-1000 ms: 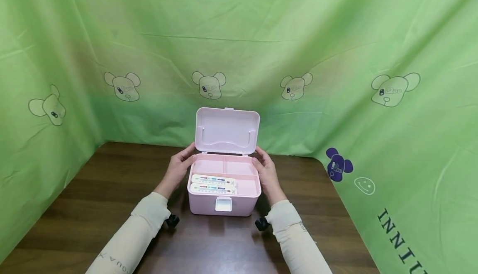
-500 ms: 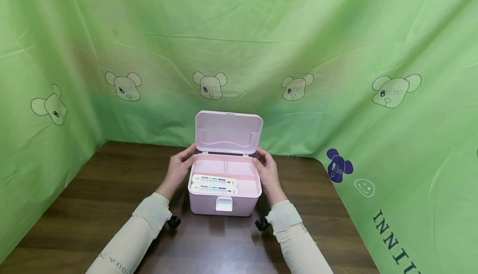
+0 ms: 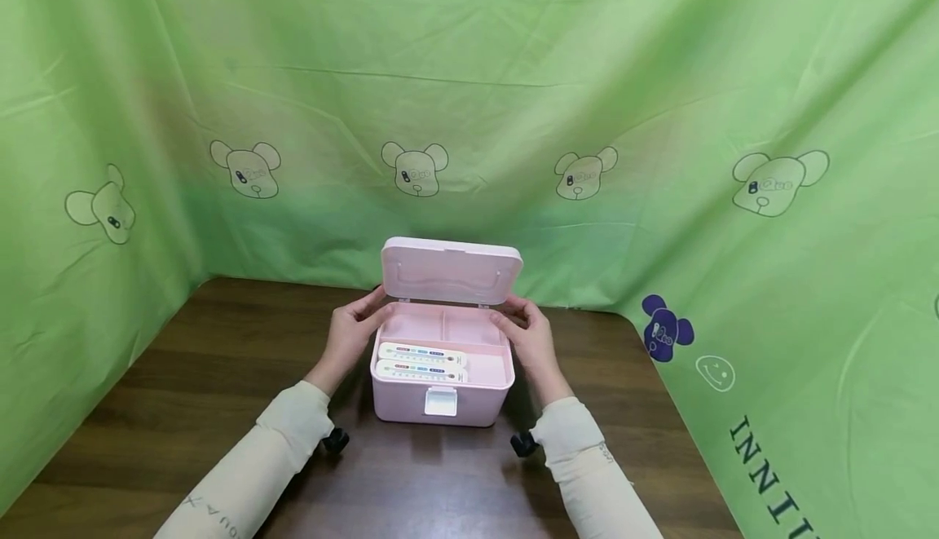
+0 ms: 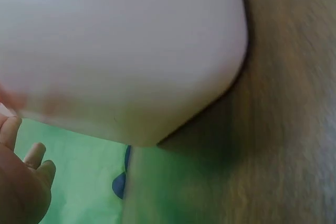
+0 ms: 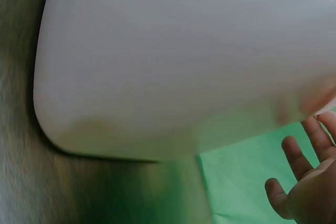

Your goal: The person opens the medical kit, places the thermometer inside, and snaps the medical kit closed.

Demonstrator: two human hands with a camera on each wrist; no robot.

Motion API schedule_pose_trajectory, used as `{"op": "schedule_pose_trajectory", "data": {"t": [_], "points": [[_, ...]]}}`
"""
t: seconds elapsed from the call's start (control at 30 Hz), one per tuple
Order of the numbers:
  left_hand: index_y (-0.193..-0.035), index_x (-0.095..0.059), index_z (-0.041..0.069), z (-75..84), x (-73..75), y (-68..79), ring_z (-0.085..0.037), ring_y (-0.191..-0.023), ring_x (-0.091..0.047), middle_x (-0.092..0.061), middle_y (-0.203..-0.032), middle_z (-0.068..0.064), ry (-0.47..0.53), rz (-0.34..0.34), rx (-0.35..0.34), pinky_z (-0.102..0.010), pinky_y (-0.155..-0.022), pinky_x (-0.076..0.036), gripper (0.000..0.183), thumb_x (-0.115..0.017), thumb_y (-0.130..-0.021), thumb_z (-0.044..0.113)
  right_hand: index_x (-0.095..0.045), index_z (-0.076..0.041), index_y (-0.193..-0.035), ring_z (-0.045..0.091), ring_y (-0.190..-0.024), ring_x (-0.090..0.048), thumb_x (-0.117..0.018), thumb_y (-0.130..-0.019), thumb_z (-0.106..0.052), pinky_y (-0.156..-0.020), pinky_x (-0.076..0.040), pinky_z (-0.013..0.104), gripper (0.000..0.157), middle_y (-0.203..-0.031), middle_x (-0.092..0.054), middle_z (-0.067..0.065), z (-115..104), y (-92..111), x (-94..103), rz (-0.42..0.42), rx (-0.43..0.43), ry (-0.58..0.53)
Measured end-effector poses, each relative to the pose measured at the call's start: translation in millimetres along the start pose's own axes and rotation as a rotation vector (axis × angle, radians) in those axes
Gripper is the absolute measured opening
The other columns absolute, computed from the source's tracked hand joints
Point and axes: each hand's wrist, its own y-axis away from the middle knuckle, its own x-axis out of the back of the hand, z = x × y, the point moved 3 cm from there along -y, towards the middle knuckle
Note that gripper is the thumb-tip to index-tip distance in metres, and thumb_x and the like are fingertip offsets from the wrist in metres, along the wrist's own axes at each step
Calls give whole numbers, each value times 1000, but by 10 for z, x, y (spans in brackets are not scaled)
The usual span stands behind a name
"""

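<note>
A pink lidded storage box (image 3: 396, 407) stands on the table, its lid (image 3: 451, 271) raised on the back hinges and leaning forward over the tray. Two white strips printed like thermometers, the rear one (image 3: 411, 354) and the front one (image 3: 411, 371), lie in the front compartment. At the left back corner is my left hand (image 3: 348, 342), thumb by the rim, fingers reaching behind the lid. My right hand (image 3: 534, 346) mirrors it at the right back corner. Loosely extended fingers (image 5: 296, 158) show in the right wrist view; the box wall fills much of both wrist views.
A brown wood-grain table (image 3: 183, 392) lies under the box. Green cloth (image 3: 469, 99) printed with bear heads hangs behind and on both sides. A white latch (image 3: 441, 401) hangs at the box front, and black wrist gear (image 3: 336, 441) shows below the left cuff.
The lid has swung forward and down from nearly upright, its top edge now lower. Both hands stay at the back corners, their thumbs moved slightly inward over the rim.
</note>
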Motion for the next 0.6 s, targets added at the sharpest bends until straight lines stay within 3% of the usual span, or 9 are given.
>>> {"op": "schedule_pose_trajectory", "data": {"t": [0.13,0.2,0.3,0.43,0.6], "points": [[-139,-62,1,65,33,30,-27,-133,-58,-63,-140,-14,-59,-46,-18,-9,-91,-48,49,-74,-97,23,-56,13,-136,30,-117,-60,-61,-104,-13,-100,-48,28,41,-133,-61,31,-179,77,45,-69,32,68],[-140,-60,-2,181,46,76,-30,-133,-58,-62,-140,-18,-107,-79,-23,-9,-91,-47,46,-69,-100,20,-55,14,-137,39,-128,-57,-51,-109,-16,-111,-44,40,41,-138,-58,33,-116,51,80,-108,57,86],[-141,-59,-3,265,73,99,-33,-133,-57,-61,-141,-19,-177,-122,-42,-22,-101,-49,43,-64,-103,18,-54,13,-139,46,-137,-49,-40,-112,-31,-119,-34,52,53,-140,-55,34,7,4,126,-139,100,97],[-142,-59,1,297,128,102,-32,-137,-53,-60,-143,-16,-239,-171,-61,-47,-114,-42,43,-59,-105,21,-55,12,-137,48,-135,-50,-34,-106,-59,-120,-30,56,81,-137,-57,36,43,1,154,-158,142,115],[-142,-58,-3,399,173,148,-37,-140,-50,-58,-144,-20,-287,-231,-70,-51,-117,-37,57,-55,-106,41,-58,14,-134,50,-134,-50,-25,-105,-66,-119,-30,59,91,-135,-58,36,-51,65,182,-209,199,161]]}}
